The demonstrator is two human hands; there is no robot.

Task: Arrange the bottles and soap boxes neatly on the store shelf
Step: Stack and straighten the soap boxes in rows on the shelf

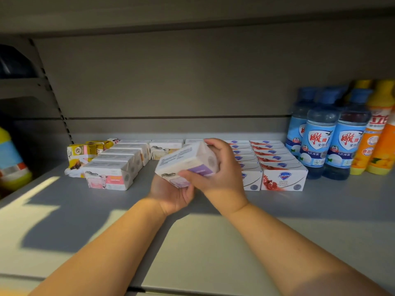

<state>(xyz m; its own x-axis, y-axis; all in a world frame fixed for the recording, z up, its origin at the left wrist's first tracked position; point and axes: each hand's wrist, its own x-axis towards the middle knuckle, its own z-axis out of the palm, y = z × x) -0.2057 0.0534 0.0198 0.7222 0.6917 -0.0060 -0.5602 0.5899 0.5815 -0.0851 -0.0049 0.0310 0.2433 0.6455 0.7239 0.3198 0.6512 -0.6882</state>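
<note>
A white soap box with a purple label point(186, 162) hangs tilted above the middle of the grey shelf point(64, 210). My left hand point(171, 195) cups it from below and my right hand point(215, 167) grips its top and right end. To the left runs a row of white soap boxes, the front one with a pink label point(109, 174). On the right stand two rows of white Safeguard boxes with red fruit print point(282, 177). Blue bottles point(318, 142) and orange-yellow bottles point(376, 137) are lined up at the far right.
Yellow wrapped soap packs point(80, 154) lie behind the left row. More white boxes point(165, 148) sit at the back near the shelf wall. A yellow-green bottle point(10, 163) stands on the neighbouring shelf at far left. The shelf above hangs low overhead.
</note>
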